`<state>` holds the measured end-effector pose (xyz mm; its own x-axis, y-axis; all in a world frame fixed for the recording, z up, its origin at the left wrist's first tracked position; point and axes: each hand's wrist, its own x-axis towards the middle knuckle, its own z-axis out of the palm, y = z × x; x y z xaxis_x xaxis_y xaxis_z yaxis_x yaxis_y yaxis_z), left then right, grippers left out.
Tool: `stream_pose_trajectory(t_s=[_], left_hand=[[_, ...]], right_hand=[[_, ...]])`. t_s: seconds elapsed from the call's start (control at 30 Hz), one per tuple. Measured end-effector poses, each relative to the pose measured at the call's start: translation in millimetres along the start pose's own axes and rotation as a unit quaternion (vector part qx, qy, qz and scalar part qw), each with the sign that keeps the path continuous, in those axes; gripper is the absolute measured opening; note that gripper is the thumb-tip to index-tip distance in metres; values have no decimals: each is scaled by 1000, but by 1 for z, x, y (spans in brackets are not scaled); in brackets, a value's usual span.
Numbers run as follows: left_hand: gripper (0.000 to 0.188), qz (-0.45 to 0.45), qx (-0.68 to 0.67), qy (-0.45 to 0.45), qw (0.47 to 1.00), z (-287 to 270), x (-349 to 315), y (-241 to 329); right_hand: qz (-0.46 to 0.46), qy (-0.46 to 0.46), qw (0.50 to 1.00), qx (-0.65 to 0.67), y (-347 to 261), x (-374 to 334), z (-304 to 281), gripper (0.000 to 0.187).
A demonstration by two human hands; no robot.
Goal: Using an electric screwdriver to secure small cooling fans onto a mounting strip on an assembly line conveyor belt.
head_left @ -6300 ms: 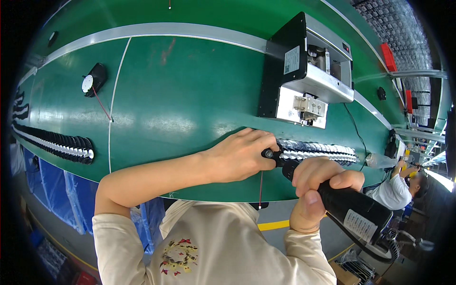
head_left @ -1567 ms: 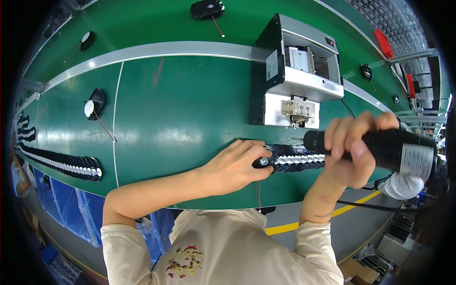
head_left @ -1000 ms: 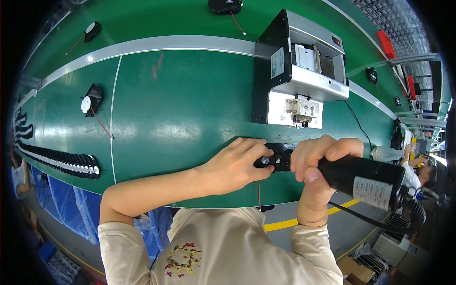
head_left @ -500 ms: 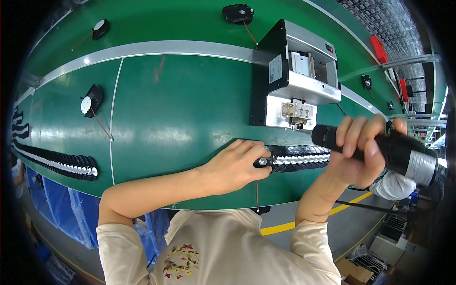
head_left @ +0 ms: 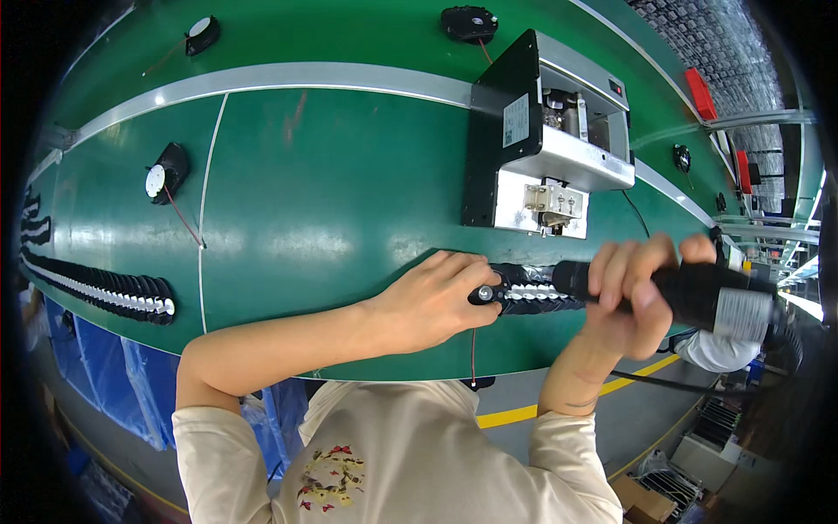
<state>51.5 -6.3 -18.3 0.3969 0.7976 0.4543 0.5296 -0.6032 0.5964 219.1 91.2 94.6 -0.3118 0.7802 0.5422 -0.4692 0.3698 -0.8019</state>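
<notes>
My left hand (head_left: 436, 295) lies at the left end of a row of black parts (head_left: 531, 299) with white pieces along its middle. Its fingers curl around the end black part (head_left: 486, 293), which has a round metal spot on top; a thin red wire hangs below it. Wrapped in my right hand (head_left: 635, 293) is a black electric screwdriver (head_left: 716, 297) with a silvery band and a cable. It is held nearly level, nose to the left, over the right side of the row. Its tip is not distinct, so contact cannot be told.
A black-and-metal screw feeder (head_left: 550, 140) stands behind the row. At left are another row of black parts (head_left: 105, 288) and a loose black part (head_left: 168, 175) with a white disc. More parts (head_left: 469, 24) lie on the far green strip. Red bins (head_left: 701, 93) stand at far right.
My right hand has moved left with the screwdriver. My left hand keeps its place. Parts on the far strip have shifted right, and the mechanism inside the screw feeder has changed position.
</notes>
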Motion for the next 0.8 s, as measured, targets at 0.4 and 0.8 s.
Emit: stream_pose_trajectory(t_s=[0.4, 0.8], left_hand=[[23, -3, 6, 6, 1000, -1, -1, 0], [32, -42, -45, -31, 998, -13, 4, 8]], right_hand=[[24, 8, 999, -40, 2, -46, 19, 43], [41, -86, 995, -45, -1, -53, 16, 40]])
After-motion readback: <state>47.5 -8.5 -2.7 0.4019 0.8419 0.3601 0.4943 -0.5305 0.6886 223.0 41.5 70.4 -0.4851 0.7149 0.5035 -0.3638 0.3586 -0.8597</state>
